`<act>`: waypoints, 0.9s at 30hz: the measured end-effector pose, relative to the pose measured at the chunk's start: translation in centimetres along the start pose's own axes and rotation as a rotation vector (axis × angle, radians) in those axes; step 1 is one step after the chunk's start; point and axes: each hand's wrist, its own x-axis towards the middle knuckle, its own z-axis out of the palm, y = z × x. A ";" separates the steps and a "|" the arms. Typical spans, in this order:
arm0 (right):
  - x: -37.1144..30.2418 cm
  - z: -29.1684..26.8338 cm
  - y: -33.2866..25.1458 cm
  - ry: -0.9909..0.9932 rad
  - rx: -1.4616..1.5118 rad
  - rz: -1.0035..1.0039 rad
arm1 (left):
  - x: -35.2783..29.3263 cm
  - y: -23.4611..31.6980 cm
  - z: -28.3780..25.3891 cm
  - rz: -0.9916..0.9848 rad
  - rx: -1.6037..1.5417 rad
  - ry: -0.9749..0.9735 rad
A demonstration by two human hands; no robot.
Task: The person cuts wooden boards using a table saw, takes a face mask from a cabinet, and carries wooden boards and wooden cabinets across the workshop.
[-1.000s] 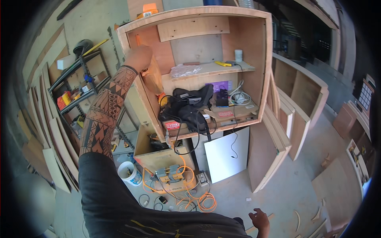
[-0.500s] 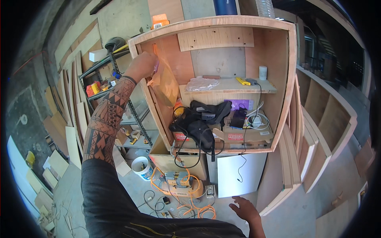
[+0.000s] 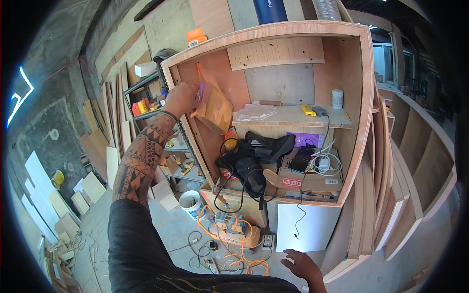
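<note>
Orange plastic bag (image 3: 214, 110) hangs inside the wooden cabinet (image 3: 273, 33) by its left edge, long axis slanting down rightward; left hand (image 3: 181, 100) at its upper side, grip impossible to tell; right hand (image 3: 303, 265) empty, fingers spread.

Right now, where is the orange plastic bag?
In the head view, the orange plastic bag is at the left inside the wooden cabinet, by the left hand, above the black bag.

The left forearm (image 3: 140, 163), patterned, extends forward and upward; the left hand (image 3: 181, 99) is raised, knuckles up, fingers bent, tips partly hidden. The right hand (image 3: 304, 266) sits low, near the body, fingers loosely spread and slightly curved, pointing leftward.
</note>
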 end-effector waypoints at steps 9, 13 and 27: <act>3.9 -3.3 -5.2 0.023 0.140 -0.210 | -0.1 0.7 0.8 -0.143 -0.005 0.112; 7.0 -6.9 -11.8 -0.043 0.207 -0.281 | 0.7 0.1 -0.2 -0.220 -0.019 0.198; 27.1 -16.5 -36.9 0.552 0.161 -0.982 | 0.1 -2.0 -1.9 -0.058 -0.329 0.186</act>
